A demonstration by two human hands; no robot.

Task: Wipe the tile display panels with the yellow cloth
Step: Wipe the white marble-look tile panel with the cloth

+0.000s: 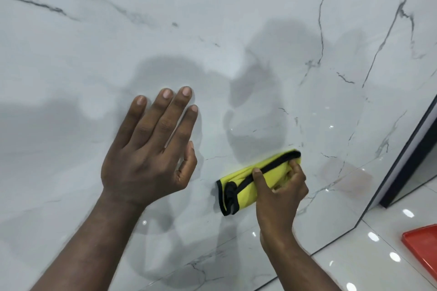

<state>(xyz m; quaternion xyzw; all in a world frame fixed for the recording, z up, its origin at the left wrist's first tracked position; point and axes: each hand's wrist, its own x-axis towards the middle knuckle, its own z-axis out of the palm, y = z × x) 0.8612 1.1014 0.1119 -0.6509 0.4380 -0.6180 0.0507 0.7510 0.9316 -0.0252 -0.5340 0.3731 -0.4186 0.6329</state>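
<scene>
The right hand [281, 189] grips a folded yellow microfibre cloth with black stitched edging [243, 185], fingers curled over its upper right end and the thumb laid across the black trim. The cloth is pressed against a glossy white marble-look tile panel with thin grey veins [212, 19], and it lies tilted, its right end higher than its left.

Left of the cloth and a little above it, the left hand [146, 156] rests flat on the same panel, fingers straight and slightly spread, holding nothing. Soft shadows of both arms fall on the tile above the cloth.

Right of the cloth, the panel ends at a dark, slanting frame edge [406, 153]. Below and right of the cloth runs a shiny white tiled floor [369, 264], where a flat red plastic tray [423, 248] sits partly cut off.
</scene>
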